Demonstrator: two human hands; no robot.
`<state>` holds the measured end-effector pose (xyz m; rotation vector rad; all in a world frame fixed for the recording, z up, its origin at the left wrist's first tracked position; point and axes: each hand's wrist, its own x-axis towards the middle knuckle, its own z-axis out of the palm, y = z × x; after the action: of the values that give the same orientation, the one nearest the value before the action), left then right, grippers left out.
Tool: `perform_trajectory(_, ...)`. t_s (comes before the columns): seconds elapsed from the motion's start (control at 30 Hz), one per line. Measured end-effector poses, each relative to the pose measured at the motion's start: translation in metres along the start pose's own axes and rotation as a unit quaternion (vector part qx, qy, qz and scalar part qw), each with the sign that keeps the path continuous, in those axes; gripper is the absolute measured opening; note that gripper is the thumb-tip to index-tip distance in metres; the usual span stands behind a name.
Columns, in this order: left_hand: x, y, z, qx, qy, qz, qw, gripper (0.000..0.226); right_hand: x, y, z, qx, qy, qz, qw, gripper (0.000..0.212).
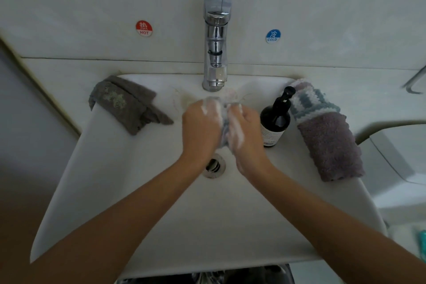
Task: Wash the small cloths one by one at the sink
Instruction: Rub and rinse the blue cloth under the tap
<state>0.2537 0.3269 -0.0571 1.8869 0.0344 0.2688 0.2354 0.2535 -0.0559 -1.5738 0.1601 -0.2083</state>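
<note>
Over the white sink [138,191], my left hand [200,127] and my right hand [244,129] grip a small pale striped cloth [223,136] between them, squeezed together just below the chrome tap [215,53]. White soap foam covers the knuckles and fingers of both hands. Most of the cloth is hidden by my hands. A grey-brown cloth [125,104] lies folded on the sink's left rim. On the right rim lie a striped pink-and-blue cloth [309,99] and a mauve fluffy cloth [329,145].
A dark pump bottle [275,120] stands on the right rim, close to my right hand. The drain [214,166] sits below my wrists. Red HOT [143,28] and blue COLD [273,36] stickers flank the tap on the tiled wall.
</note>
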Motion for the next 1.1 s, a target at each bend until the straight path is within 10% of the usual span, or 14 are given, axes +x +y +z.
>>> perform_trajectory(1.1,0.003,-0.012,-0.001,0.041,0.041,0.026,0.998,0.046,-0.011,0.003,0.002,-0.011,0.008,0.058,0.998,0.037)
